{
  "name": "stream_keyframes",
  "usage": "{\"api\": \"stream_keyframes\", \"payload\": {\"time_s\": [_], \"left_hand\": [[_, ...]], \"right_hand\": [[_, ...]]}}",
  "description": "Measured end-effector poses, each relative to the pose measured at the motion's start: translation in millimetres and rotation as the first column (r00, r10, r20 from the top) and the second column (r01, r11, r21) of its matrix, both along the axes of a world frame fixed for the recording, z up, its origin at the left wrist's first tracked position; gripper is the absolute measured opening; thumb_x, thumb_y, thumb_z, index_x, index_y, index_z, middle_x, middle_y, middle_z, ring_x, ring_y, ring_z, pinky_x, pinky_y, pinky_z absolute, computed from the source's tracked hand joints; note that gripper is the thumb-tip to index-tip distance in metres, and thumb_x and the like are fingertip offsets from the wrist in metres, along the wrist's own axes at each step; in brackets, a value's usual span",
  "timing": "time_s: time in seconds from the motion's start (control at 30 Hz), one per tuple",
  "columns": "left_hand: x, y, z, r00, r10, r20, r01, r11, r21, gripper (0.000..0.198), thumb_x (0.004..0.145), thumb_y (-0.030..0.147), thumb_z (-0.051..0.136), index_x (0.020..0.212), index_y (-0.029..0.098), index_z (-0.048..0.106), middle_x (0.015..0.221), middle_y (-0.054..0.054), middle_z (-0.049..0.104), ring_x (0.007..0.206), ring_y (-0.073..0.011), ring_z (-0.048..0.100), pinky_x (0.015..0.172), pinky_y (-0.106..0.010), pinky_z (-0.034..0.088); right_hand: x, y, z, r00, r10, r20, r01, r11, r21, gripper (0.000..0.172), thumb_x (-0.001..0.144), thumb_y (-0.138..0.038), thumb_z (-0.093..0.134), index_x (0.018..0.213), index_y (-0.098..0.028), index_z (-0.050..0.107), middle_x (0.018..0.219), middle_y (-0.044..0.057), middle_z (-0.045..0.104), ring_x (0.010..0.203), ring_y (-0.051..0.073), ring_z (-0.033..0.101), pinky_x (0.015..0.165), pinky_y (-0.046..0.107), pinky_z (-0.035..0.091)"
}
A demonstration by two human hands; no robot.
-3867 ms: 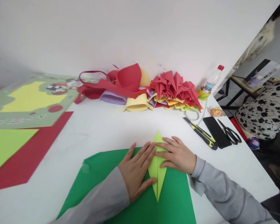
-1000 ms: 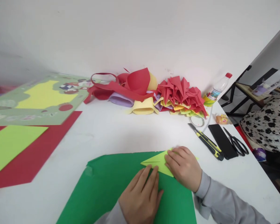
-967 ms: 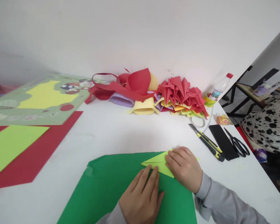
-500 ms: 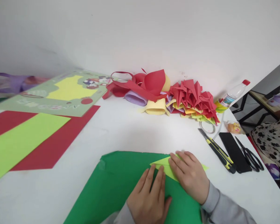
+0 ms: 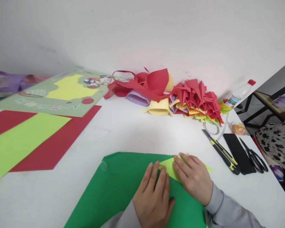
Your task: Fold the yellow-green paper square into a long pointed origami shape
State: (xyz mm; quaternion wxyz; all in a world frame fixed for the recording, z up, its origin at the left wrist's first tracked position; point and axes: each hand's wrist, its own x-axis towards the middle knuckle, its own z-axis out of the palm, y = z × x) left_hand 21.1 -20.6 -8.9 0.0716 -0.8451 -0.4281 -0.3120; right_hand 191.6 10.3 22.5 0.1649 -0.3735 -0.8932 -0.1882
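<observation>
A small folded piece of yellow-green paper (image 5: 169,164) lies near the far edge of a green sheet (image 5: 123,183). My right hand (image 5: 193,177) rests on top of it with the fingers stretched out, covering most of its middle; a pointed tip sticks out to the right. My left hand (image 5: 153,196) lies flat on the green sheet with its fingers apart, the fingertips on the left end of the folded paper. Neither hand is closed around anything.
Red folded-paper shapes (image 5: 192,95), paper scraps (image 5: 147,87) and a bottle (image 5: 237,96) line the wall. On the right lie a tape roll (image 5: 211,128), utility knife (image 5: 222,153), black strip (image 5: 238,153) and scissors (image 5: 254,156). Yellow-green (image 5: 26,141) and red sheets (image 5: 59,148) lie left.
My left hand has slid slightly to the right along the folded paper, its fingertips now over the left tip. My right hand has stayed almost in place.
</observation>
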Motion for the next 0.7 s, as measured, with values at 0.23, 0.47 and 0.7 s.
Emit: {"api": "stream_keyframes", "payload": {"time_s": [0.23,0.47,0.7], "left_hand": [[-0.3,-0.5,-4.6,1.000,0.017,-0.019,-0.017,1.000,0.014,0.037,0.088,0.029,0.043,0.096,0.008,0.071,0.109,-0.015,0.069,0.115,-0.0364,0.055,0.103,-0.051,0.037],[3.2,-2.6,-6.6,0.999,0.038,-0.023,-0.038,0.999,-0.002,0.040,0.088,0.035,0.045,0.096,0.006,0.070,0.109,-0.016,0.068,0.115,-0.0370,0.055,0.105,-0.049,0.036],[4.3,-3.1,-15.4,0.999,0.031,-0.014,-0.032,0.999,-0.010,0.042,0.087,0.041,0.047,0.101,0.008,0.068,0.111,-0.018,0.066,0.117,-0.0379,0.052,0.101,-0.052,0.039]], "right_hand": [[0.9,-0.9,-0.4,1.000,0.007,-0.007,-0.007,1.000,0.016,0.026,0.092,-0.008,0.042,0.100,-0.009,0.067,0.109,0.013,0.070,0.105,0.027,0.062,0.078,0.039,0.052],[2.0,-1.3,-0.7,1.000,0.018,0.000,-0.018,1.000,0.003,0.027,0.092,-0.007,0.041,0.101,-0.008,0.066,0.109,0.015,0.070,0.107,0.028,0.062,0.078,0.040,0.053],[2.9,-2.5,-2.5,1.000,0.028,-0.007,-0.028,1.000,0.003,0.026,0.092,-0.007,0.042,0.100,-0.009,0.066,0.107,0.017,0.070,0.108,0.029,0.062,0.080,0.041,0.053]]}}
